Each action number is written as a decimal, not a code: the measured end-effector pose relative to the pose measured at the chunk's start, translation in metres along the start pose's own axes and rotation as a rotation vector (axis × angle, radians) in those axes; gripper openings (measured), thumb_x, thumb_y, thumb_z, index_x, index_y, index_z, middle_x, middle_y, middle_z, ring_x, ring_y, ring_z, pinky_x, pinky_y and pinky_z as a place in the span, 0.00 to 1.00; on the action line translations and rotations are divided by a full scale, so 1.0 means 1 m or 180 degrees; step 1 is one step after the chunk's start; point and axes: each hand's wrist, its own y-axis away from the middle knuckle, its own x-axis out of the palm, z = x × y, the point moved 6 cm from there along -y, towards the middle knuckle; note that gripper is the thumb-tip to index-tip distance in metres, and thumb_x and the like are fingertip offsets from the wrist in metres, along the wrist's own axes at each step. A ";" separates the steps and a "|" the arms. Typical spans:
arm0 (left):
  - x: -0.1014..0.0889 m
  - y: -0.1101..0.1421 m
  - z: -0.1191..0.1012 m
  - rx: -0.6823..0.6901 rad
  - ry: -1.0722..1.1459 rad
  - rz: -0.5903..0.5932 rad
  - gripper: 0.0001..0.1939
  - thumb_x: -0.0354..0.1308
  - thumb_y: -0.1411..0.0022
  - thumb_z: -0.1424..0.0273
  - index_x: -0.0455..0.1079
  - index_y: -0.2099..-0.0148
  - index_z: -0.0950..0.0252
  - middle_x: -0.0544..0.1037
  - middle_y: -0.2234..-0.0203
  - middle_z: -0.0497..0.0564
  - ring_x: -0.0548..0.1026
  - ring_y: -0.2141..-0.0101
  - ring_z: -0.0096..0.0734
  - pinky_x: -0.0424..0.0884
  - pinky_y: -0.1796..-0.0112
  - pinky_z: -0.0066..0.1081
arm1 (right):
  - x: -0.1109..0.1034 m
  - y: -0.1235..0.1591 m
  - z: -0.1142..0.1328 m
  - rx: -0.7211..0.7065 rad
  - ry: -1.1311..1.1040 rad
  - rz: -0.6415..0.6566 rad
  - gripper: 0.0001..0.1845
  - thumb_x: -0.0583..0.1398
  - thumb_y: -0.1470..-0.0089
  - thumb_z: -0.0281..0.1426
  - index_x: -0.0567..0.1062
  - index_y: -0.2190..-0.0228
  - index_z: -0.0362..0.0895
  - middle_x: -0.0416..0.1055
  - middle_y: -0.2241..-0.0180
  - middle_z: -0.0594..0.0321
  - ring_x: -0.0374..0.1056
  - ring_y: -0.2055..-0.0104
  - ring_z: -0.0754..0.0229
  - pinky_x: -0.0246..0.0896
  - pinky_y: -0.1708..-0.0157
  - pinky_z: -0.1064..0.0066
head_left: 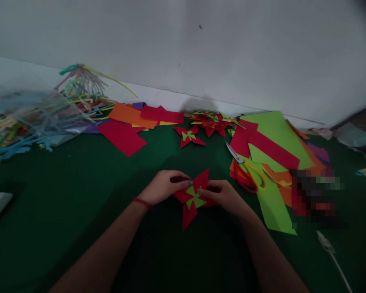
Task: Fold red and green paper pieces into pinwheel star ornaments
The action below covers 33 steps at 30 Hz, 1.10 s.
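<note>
A red folded paper pinwheel (190,214) with a lime-green centre piece (195,197) is between my two hands, its pointed blades spread out. My left hand (166,186) pinches it at the upper left, the thumb close to the green centre. From the right, my right hand (224,195) grips another blade, with its thumb on the edge of the green piece. The undersides of the fingers are hidden by the paper. Beyond the hands lies a similar red and green pinwheel (189,136), beside a pile of pinwheels (213,121) near the wall.
Red-and-yellow-handled scissors (247,173) rest on lime-green paper (276,207) at the right. Red strips (122,136) and orange paper (132,115) lie at the back left. Bagged coloured pipe cleaners (33,116) are far left. A white cable (334,256) is at lower right.
</note>
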 end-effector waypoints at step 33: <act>0.000 0.004 0.000 -0.0073 0.1440 -0.0877 0.14 0.54 0.46 0.61 0.69 0.65 0.67 0.78 0.66 0.54 0.74 0.63 0.35 0.69 0.63 0.31 | 0.001 -0.002 -0.002 -0.0089 -0.0267 -0.0484 0.16 0.60 0.55 0.41 0.75 0.66 0.43 0.75 0.67 0.58 0.71 0.65 0.55 0.67 0.67 0.65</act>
